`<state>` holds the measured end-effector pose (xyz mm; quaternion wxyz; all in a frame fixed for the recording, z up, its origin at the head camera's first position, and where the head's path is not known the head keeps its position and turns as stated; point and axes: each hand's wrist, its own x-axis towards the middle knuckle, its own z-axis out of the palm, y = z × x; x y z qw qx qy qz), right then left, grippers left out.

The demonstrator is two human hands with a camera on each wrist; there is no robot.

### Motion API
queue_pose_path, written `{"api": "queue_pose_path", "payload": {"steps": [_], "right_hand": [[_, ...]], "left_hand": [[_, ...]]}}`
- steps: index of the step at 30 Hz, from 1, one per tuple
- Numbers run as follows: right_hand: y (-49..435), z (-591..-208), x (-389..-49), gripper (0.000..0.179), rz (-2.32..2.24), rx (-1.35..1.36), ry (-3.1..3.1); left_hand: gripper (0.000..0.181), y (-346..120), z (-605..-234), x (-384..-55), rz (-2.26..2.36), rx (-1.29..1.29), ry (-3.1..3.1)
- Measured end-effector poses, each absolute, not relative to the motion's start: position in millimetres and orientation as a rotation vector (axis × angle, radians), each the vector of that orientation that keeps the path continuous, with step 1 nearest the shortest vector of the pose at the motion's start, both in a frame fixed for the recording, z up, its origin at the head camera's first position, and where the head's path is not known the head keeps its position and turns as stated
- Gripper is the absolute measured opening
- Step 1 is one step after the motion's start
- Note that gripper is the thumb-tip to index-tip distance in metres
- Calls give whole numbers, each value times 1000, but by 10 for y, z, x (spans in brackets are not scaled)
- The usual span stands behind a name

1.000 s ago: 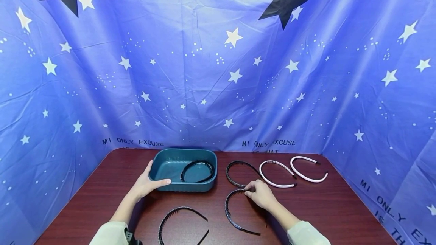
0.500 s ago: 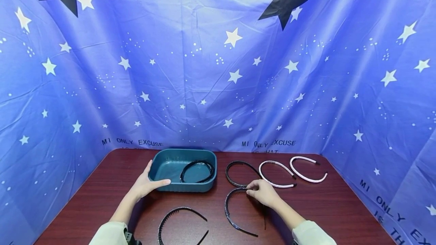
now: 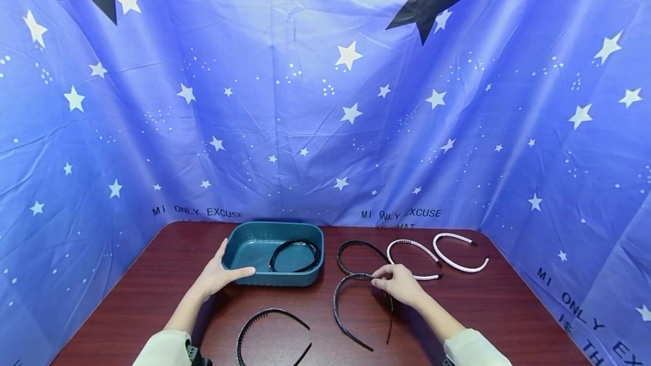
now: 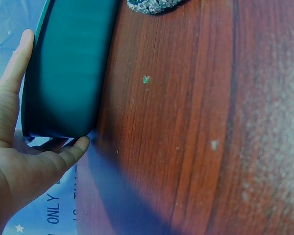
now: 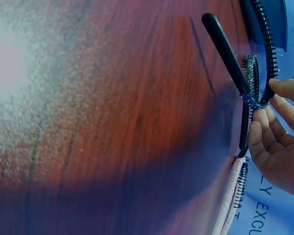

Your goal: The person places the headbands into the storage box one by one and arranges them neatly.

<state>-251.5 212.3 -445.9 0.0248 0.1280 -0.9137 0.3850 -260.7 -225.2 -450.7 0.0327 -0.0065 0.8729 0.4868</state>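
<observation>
My left hand (image 3: 216,278) grips the near left corner of a teal plastic bin (image 3: 277,280), thumb along the front rim and fingers round the end wall. Inside the bin, at its right, lie dark headbands (image 3: 273,255), overlapping so I cannot tell how many. My right hand (image 3: 400,285) pinches a dark glittery toothed headband (image 3: 335,301) near its bend, between thumb and fingers. In the right wrist view its toothed black arm (image 5: 271,49) sticks up past the thumb. Behind the hand lies another black headband (image 3: 339,257), partly overlapped by the held one.
Two pale pink headbands, a nearer one (image 3: 390,252) and a farther one (image 3: 439,253), lie at the table's back right. Another dark headband (image 3: 241,336) rests at the front edge of the dark red table (image 3: 152,287). A blue star-printed cloth (image 3: 305,100) hangs behind.
My right hand has moved slightly right and lifted the near dark headband's bend, so its second arm now shows below the hand. The left hand and bin have stayed put.
</observation>
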Motion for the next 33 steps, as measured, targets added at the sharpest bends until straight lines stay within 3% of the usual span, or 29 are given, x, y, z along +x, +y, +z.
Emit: {"api": "queue_pose_path", "payload": {"steps": [33], "right_hand": [[1950,-4292,-2661,13,1442,86,-2666]], "left_hand": [[119,-2270,-4551,-2642,1499,-13,2696]]}}
